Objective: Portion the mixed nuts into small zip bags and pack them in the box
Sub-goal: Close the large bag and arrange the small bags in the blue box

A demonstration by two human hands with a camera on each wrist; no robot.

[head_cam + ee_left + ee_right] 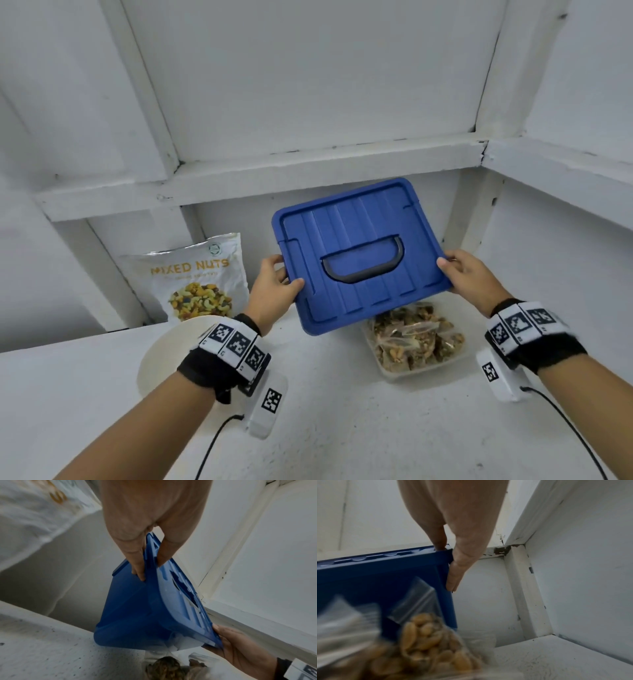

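A blue box lid (pixel 359 253) with a dark handle hangs tilted above a clear plastic box (pixel 442 368) filled with several small zip bags of nuts (pixel 414 337). My left hand (pixel 277 284) pinches the lid's left edge, thumb on top and fingers beneath. At the lid's right edge my right hand (pixel 460 270) grips the same way. The left wrist view shows the lid (pixel 147 609) from below, held by the left hand (pixel 147 559). In the right wrist view the right hand (pixel 452 561) clamps the lid (pixel 385 577) over a bag of nuts (pixel 428 642).
A white Mixed Nuts pouch (pixel 195 277) leans against the back wall at the left. A pale round bowl (pixel 161 353) sits partly under my left wrist. White walls and a ledge (pixel 308 171) close in the counter (pixel 342 428) at the back and right.
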